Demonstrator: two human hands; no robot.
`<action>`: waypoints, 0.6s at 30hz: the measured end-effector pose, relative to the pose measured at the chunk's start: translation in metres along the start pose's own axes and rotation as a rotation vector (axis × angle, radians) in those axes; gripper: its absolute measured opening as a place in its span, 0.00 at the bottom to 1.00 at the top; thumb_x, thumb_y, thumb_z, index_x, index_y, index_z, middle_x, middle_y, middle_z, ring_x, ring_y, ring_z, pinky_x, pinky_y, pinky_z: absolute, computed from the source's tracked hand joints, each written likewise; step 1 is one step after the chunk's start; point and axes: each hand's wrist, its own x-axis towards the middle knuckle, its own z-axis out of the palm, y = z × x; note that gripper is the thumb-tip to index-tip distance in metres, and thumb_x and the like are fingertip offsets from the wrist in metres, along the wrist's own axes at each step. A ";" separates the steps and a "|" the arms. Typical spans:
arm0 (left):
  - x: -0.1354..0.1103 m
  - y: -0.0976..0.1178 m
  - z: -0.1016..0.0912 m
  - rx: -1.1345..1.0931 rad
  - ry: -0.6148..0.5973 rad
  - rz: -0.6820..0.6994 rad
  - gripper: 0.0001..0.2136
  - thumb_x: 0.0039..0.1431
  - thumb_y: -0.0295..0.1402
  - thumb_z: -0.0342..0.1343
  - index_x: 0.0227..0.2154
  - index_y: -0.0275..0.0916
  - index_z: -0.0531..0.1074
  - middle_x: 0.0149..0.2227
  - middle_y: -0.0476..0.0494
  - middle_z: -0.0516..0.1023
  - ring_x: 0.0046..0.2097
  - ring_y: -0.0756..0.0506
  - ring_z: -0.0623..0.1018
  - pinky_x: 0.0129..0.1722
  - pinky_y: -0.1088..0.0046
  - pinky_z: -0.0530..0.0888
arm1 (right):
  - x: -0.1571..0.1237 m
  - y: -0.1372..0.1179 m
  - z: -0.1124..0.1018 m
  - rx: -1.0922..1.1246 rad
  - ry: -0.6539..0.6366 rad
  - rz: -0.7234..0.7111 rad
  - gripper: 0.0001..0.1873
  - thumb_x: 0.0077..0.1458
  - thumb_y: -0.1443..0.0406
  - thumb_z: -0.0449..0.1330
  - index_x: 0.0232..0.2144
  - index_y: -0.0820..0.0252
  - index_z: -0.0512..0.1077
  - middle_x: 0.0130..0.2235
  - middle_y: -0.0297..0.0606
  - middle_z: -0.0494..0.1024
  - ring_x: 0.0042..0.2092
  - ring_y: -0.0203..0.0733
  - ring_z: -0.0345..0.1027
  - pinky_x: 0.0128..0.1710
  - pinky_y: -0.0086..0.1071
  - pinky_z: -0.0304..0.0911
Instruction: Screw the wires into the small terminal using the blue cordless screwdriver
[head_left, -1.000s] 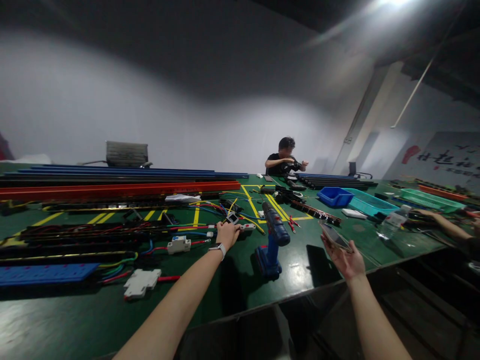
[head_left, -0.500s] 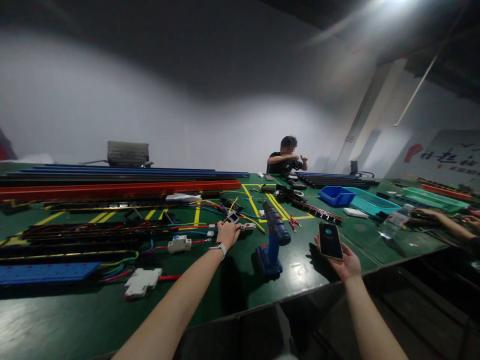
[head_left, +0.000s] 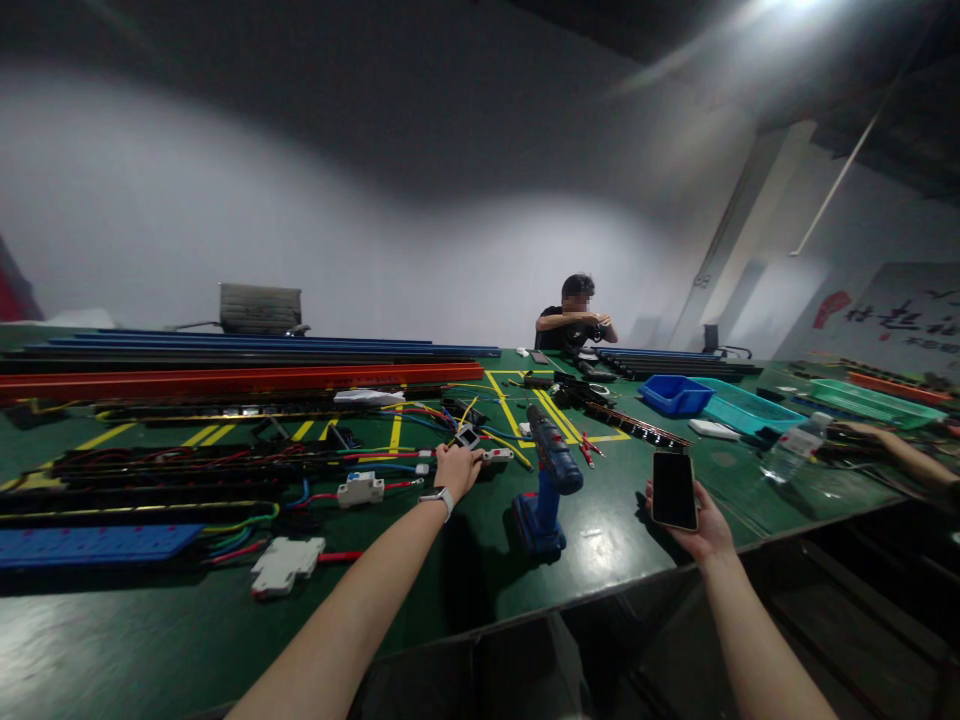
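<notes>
My right hand (head_left: 709,530) holds a smartphone (head_left: 674,490) from below and behind, its dark screen facing up towards me. My left hand (head_left: 458,472), with a white-strapped watch (head_left: 438,496) on the wrist, is closed low over the table among wires. What its fingers grip is hidden. A small white part (head_left: 498,455) shows just right of the fingertips, and a small dark-and-white piece (head_left: 468,437) lies right behind them. Between my hands a blue cordless drill (head_left: 550,480) stands upright on its battery. Red-handled pliers (head_left: 589,450) lie beyond it.
White circuit breakers (head_left: 287,567) with wires and a blue socket strip (head_left: 97,543) lie at left. Long orange profiles (head_left: 225,379) stretch behind them. A blue bin (head_left: 676,395), a teal tray (head_left: 750,408) and a bottle (head_left: 793,448) stand right. A co-worker (head_left: 576,315) sits opposite; another person's arm (head_left: 900,452) reaches in.
My right hand has shifted slightly right with the smartphone, which is turned more upright. Its screen has lost the lit spot and gone dark. My left hand has stayed in place.
</notes>
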 end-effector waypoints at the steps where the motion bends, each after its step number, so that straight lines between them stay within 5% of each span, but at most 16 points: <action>1: 0.000 0.000 -0.001 -0.006 -0.004 0.000 0.16 0.66 0.45 0.44 0.42 0.54 0.77 0.37 0.42 0.78 0.44 0.40 0.72 0.50 0.54 0.52 | 0.000 -0.001 0.000 -0.006 0.012 0.004 0.23 0.62 0.54 0.53 0.55 0.56 0.71 0.48 0.49 0.79 0.48 0.56 0.75 0.44 0.55 0.71; 14: -0.002 0.003 -0.006 -0.017 -0.008 -0.008 0.15 0.66 0.45 0.45 0.43 0.55 0.77 0.38 0.42 0.79 0.45 0.39 0.72 0.51 0.55 0.52 | 0.004 -0.002 -0.004 -0.058 0.072 -0.008 0.23 0.62 0.55 0.52 0.54 0.60 0.72 0.49 0.53 0.79 0.48 0.58 0.75 0.45 0.57 0.69; 18: -0.001 0.003 -0.005 -0.025 -0.008 -0.014 0.15 0.65 0.46 0.45 0.44 0.56 0.77 0.38 0.42 0.78 0.45 0.39 0.72 0.50 0.55 0.52 | 0.010 -0.006 -0.003 -0.176 0.125 0.012 0.32 0.63 0.47 0.48 0.55 0.66 0.70 0.49 0.59 0.78 0.47 0.60 0.76 0.46 0.57 0.69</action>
